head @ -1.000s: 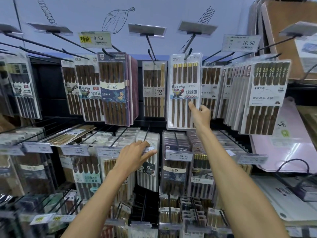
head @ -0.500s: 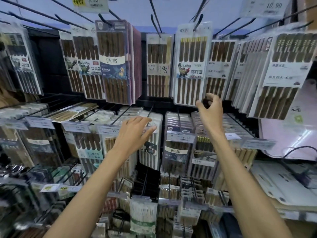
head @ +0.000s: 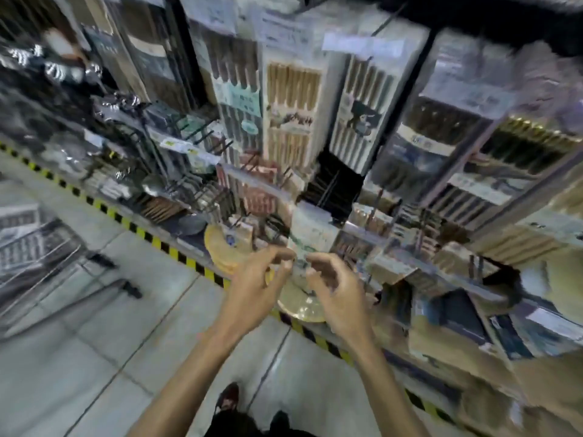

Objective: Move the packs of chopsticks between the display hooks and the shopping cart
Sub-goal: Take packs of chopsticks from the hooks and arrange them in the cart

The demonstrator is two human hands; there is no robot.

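Left hand (head: 257,280) and right hand (head: 336,290) are low and close together, fingers of both curled inward toward a pale green-printed pack (head: 310,239) hanging on the lower rack. Heavy motion blur: cannot tell whether either hand grips it or is only near it. Packs of chopsticks (head: 293,99) hang in rows on display hooks (head: 202,134) above. Shopping cart (head: 41,247) stands well apart at far left, on the grey floor (head: 94,357), this side of the yellow-black stripe (head: 157,241).
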